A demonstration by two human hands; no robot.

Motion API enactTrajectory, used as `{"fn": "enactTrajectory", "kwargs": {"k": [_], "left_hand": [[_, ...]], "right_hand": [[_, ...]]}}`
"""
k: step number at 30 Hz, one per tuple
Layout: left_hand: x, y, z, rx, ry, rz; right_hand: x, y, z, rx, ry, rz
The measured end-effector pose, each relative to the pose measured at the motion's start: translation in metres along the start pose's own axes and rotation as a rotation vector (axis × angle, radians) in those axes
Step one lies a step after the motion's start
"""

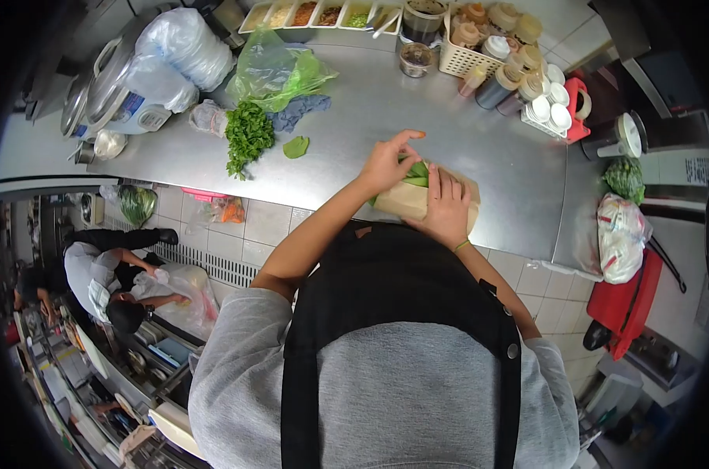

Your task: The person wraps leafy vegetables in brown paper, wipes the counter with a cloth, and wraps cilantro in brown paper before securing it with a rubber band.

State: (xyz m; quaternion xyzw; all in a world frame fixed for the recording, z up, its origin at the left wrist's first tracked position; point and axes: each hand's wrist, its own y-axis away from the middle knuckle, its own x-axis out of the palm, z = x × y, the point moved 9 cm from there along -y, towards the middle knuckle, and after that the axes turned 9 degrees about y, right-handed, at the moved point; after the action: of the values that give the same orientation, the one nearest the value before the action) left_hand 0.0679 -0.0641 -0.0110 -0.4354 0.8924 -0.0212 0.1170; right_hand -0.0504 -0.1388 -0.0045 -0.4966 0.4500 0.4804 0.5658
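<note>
On the steel counter (331, 117), close against my apron, lies a piece of brown paper (401, 200) with green leaves (418, 175) on it. My left hand (385, 162) is over the leaves at the paper's far left part, index finger stretched out and the other fingertips near the leaves. The tip of that index finger looks orange. My right hand (448, 207) lies flat on the paper, its fingers straight and pointing away from me, touching the edge of the leaves. The paper's underside and part of the leaves are hidden.
A bunch of leafy herbs (249, 137), a loose leaf (296, 147), a green plastic bag (272, 74) and a blue-grey cloth (300, 111) lie left. Sauce bottles (503, 82) and ingredient trays (319, 14) line the back. Another person (96, 273) crouches at lower left, handling a plastic bag.
</note>
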Motion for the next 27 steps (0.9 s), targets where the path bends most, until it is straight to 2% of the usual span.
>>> {"fn": "enactTrajectory", "kwargs": {"k": [1, 3, 9, 16, 18, 22, 25, 27], "left_hand": [[0.002, -0.002, 0.004, 0.003, 0.003, 0.012], [-0.014, -0.008, 0.005, 0.08, 0.111, -0.16], [-0.024, -0.03, 0.019, -0.024, 0.024, -0.142], [-0.022, -0.023, 0.013, 0.031, 0.029, -0.103], [-0.019, -0.022, 0.011, 0.099, -0.174, -0.044], [-0.016, -0.036, 0.038, -0.027, -0.129, 0.042], [-0.009, -0.049, 0.047, -0.05, -0.313, 0.113], [-0.009, -0.058, 0.04, 0.015, -0.538, 0.135]], "right_hand": [[0.002, -0.001, 0.001, 0.012, 0.003, -0.001], [0.0, -0.002, 0.008, -0.029, 0.205, -0.162], [0.029, 0.008, 0.005, -0.064, 0.104, -0.161], [0.036, 0.019, 0.006, -0.062, 0.098, -0.168], [0.036, 0.022, 0.007, -0.073, 0.097, -0.16], [0.04, 0.026, 0.008, -0.074, 0.09, -0.131], [0.041, 0.029, 0.008, -0.076, 0.101, -0.153], [0.043, 0.03, 0.008, -0.075, 0.108, -0.151]]}}
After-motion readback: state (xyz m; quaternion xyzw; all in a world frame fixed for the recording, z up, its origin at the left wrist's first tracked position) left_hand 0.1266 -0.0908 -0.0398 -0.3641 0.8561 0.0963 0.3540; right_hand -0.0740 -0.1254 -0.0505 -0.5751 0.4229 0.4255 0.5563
